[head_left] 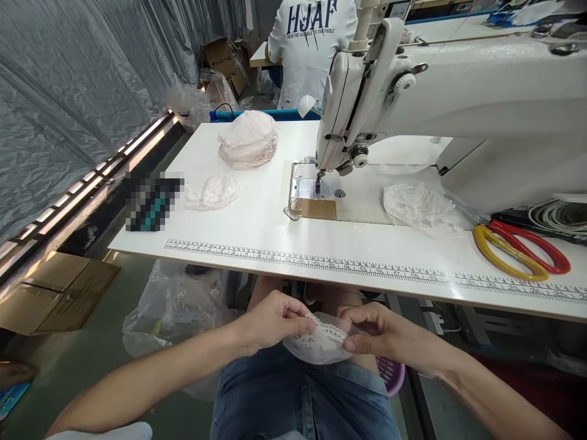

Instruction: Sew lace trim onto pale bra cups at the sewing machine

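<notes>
Over my lap, just below the table's front edge, I hold a sheer white fabric piece with a lace edge (321, 345). My left hand (287, 321) pinches its left end between thumb and fingers. At the other end, my right hand (373, 330) grips the right side the same way. The lace strip stretches between the two hands, and the thin cloth hangs under it. Above and beyond them stands a white sewing machine (380, 91), its presser foot (318, 183) down near the metal needle plate. No fabric shows under the foot.
A stack of pale fabric pieces (250, 140) and a flat lace piece (213, 191) lie left on the white table (257, 223). Right of the needle sits a lace pile (419, 208), then red-and-yellow scissors (518, 250). A person (312, 49) sits behind. Cardboard box (55, 290) on the floor.
</notes>
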Demonstrator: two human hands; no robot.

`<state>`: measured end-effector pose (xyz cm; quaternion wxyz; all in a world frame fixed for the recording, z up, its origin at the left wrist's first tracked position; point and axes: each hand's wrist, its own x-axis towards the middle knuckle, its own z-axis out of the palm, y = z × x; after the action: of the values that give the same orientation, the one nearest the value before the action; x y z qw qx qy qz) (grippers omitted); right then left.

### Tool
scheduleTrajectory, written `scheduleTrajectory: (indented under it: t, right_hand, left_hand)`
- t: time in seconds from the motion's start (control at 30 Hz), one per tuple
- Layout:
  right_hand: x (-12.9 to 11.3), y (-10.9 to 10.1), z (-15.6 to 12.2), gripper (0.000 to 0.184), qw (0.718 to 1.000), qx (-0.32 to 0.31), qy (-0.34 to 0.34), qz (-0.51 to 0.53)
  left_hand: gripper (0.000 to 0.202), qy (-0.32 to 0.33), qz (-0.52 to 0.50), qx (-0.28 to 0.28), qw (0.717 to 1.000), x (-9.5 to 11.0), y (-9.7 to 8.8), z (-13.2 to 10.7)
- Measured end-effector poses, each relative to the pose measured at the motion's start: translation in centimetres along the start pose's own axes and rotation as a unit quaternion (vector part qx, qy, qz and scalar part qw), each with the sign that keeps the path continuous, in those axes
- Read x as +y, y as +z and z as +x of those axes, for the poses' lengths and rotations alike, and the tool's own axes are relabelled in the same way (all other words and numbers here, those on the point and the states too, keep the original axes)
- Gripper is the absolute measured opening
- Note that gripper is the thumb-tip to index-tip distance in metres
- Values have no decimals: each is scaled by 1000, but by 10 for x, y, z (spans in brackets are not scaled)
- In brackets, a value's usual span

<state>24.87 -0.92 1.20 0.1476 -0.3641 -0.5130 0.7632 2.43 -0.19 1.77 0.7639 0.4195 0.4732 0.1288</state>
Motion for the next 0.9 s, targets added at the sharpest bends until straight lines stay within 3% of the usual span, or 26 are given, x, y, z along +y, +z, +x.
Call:
scheduleTrajectory:
  t: [0.13, 0.33, 0.57, 0.9]
  right_hand:
    - [2, 2, 4, 26, 1000, -8, -4, 17]
    - [-4, 10, 10, 31, 998, 46, 19, 26]
    - [-14, 10, 16, 31, 999, 43, 18, 12]
    - [-7, -15, 7, 18, 999, -31, 29, -25]
  left_hand:
    - [37, 8, 12, -4, 1000, 1, -1, 0]
    - [38, 22, 8, 1, 1000, 1, -9, 1]
    - [39, 14, -37, -40, 998, 1, -11, 4]
    - [41, -7, -89, -16, 996, 8, -18, 5]
